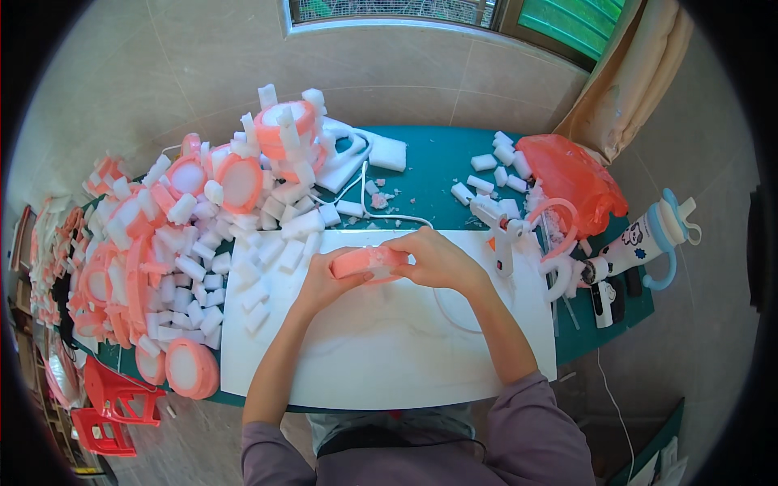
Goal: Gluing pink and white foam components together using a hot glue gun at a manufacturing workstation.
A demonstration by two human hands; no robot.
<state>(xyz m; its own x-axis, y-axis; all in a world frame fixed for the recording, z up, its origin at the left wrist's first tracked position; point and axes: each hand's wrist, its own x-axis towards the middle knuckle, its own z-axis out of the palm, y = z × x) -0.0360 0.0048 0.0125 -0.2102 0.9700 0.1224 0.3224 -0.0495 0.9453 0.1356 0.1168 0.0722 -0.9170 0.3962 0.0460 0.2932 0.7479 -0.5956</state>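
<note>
Pink foam ring (366,262) sits at frame centre over the white board (389,348), pinched between left hand (322,279) and right hand (438,259); fingers curl closed around it. Grip should remain even, edges aligned.

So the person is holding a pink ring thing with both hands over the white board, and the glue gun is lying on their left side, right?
Not quite. The glue gun lies on the person's right side, at the right edge of the white board. The rest holds: the head view shows the left hand and the right hand both holding the pink ring piece over the board.
</note>
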